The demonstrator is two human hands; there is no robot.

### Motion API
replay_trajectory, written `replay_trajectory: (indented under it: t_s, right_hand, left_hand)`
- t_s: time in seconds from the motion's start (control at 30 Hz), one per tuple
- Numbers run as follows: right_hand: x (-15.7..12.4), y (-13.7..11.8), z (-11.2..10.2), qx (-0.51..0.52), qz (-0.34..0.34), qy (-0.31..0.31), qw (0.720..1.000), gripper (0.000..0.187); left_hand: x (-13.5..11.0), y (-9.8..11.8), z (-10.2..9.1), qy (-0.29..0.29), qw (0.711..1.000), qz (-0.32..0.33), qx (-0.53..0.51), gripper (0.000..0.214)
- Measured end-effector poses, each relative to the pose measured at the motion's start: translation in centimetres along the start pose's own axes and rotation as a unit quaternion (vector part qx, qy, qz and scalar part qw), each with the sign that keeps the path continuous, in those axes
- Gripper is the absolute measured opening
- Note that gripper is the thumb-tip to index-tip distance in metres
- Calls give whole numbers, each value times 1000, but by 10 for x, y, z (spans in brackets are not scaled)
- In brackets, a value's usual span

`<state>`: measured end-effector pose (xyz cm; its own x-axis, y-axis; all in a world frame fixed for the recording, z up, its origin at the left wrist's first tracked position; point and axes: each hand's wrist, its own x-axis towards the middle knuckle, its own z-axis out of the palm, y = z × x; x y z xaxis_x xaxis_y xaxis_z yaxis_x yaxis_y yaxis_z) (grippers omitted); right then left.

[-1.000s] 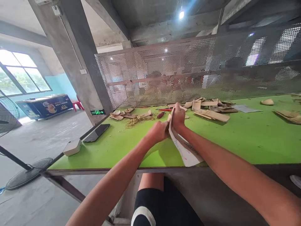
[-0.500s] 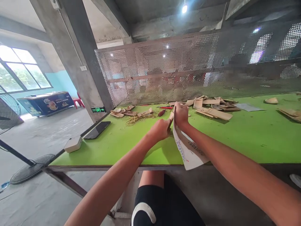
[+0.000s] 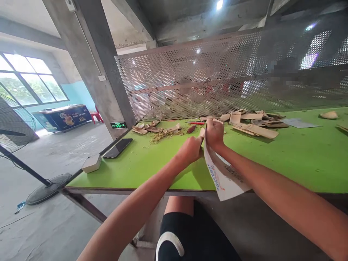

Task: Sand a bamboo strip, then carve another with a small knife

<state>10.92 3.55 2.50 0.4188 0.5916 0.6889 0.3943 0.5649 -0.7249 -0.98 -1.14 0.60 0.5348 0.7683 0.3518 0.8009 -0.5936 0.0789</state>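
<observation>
My left hand (image 3: 190,149) is closed around a small piece of wood or bamboo (image 3: 202,132), mostly hidden by my fingers. My right hand (image 3: 214,134) presses a sheet of sandpaper (image 3: 220,183) against that piece. Printed lettering covers the pale back of the sheet, which hangs down past the table's front edge. Both fists meet above the green table, close together. Just beyond them lie a dark red-brown handled tool (image 3: 191,129) and a red pen-like object (image 3: 198,123).
Curved wood pieces (image 3: 255,130) are heaped at the back right, others (image 3: 146,127) at the back left beside shavings (image 3: 160,137). A phone or tablet (image 3: 118,148) and white box (image 3: 91,164) sit on the green table's (image 3: 130,170) left. A perforated metal screen (image 3: 185,83) stands behind.
The whole view has swung slightly to the left, so everything appears further right. Both hands keep their hold, and the sandpaper and wood piece stay pressed together.
</observation>
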Motion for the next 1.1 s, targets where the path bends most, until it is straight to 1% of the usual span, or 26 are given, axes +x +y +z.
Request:
replay_trajectory:
  t_s: [0.07,0.13,0.2,0.27,0.33,0.43,0.53,0.6,0.67,0.73,0.8,0.9,1.0,1.1]
  right_hand:
    - [0,-1,1,6,15,2,1000,45]
    - [1,-2,1,16,16,26,999,47]
    - [2,-4,-1,4,-21,24,999,48]
    - [2,-4,-5,-29,-70,-3,997,49]
    - [1,-3,-8,-48,-84,-2,995,50]
    - [-1,2,-7,-51,-72,30,996,51]
    - [-3,4,-4,-62,-83,12,995,50]
    - [-3,1,-2,-54,-77,3,996,50]
    - [-1,-4,-1,-36,-63,18,997,50]
    - [-1,-5,-2,-31,-66,31,997,50]
    - [-4,0,-2,-48,-84,24,995,50]
    - [-12,14,-2,-68,-92,-4,993,49]
    - [-13,18,2,-45,-73,-23,996,48]
    - [-5,5,3,-7,-35,-5,999,47]
  left_hand:
    - [1,-2,3,-1,1000,-1,11,22]
    - [3,-3,5,-6,999,3,36,24]
    - [4,-3,7,-9,999,11,48,24]
    - [4,-3,6,-6,999,15,39,22]
    - [4,-3,4,-7,999,12,36,20]
    - [3,-3,1,-15,999,8,35,18]
    - [4,-5,0,-6,1000,17,19,16]
    - [5,-6,1,-1,1000,20,22,15]
    - [7,-6,3,-9,999,27,34,15]
    - [8,-5,4,-24,998,35,40,16]
    - [7,-4,3,-28,999,30,29,15]
    - [5,-5,-1,-4,1000,12,0,15]
    - [5,-9,-1,5,1000,17,6,16]
    - [8,-12,2,-9,999,30,27,18]
